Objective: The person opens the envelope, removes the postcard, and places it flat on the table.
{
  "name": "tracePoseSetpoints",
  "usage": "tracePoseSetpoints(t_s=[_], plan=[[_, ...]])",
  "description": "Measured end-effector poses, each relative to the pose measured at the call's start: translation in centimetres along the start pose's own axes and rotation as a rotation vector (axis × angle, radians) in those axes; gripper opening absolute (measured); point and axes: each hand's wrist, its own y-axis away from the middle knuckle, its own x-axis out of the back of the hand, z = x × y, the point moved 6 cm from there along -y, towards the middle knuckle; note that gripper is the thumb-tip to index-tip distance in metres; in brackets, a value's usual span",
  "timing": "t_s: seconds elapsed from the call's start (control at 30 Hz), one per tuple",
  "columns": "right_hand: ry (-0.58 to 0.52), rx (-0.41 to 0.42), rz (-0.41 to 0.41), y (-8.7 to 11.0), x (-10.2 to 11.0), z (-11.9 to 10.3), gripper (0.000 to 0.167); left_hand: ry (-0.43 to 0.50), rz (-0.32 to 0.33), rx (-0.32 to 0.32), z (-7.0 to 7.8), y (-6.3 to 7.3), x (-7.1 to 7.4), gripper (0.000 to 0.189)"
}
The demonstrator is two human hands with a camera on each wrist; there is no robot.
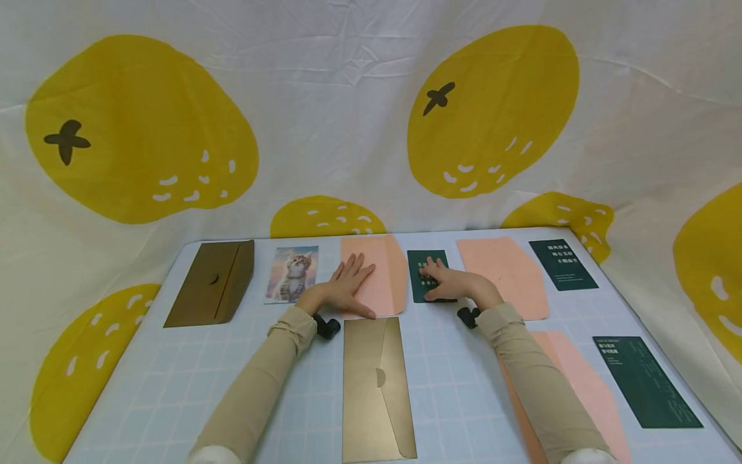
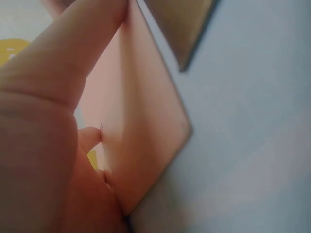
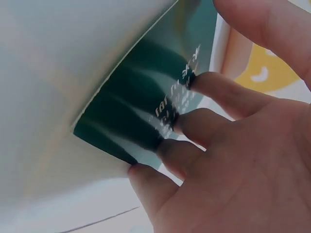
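My left hand [image 1: 339, 291] rests with spread fingers on a pink envelope [image 1: 385, 270] at the back middle of the table. In the left wrist view the thumb lies along the envelope [image 2: 141, 121] near its edge. My right hand [image 1: 455, 285] touches a small dark green card [image 1: 414, 280] with pale lettering. Slightly bent, spread fingertips press on the face of the card [image 3: 126, 92] in the right wrist view, with the thumb near another edge. A gold envelope [image 1: 371, 386] lies just in front of the pink one.
At the back left lie a brown envelope [image 1: 205, 283] and a kitten picture card [image 1: 292, 270]. Toward the right are a pink envelope [image 1: 504, 270], another pink envelope [image 1: 585, 374] partly under my right sleeve, and green cards [image 1: 562, 264]. A patterned curtain [image 1: 336, 129] hangs behind the table.
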Motion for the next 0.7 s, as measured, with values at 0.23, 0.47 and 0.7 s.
tracePoseSetpoints(t_s=[0.23, 0.47, 0.7], plan=[[0.002, 0.005, 0.027, -0.6, 0.28, 0.19, 0.068, 0.003, 0.002, -0.006, 0.07, 0.07, -0.09, 0.118], [0.016, -0.015, 0.034, -0.77, 0.0, 0.31, 0.07, 0.02, 0.009, -0.019, 0.18, 0.37, -0.01, 0.116], [0.028, -0.01, 0.043, -0.41, 0.0, 0.06, 0.07, 0.024, 0.036, -0.043, 0.08, 0.56, 0.04, 0.114]])
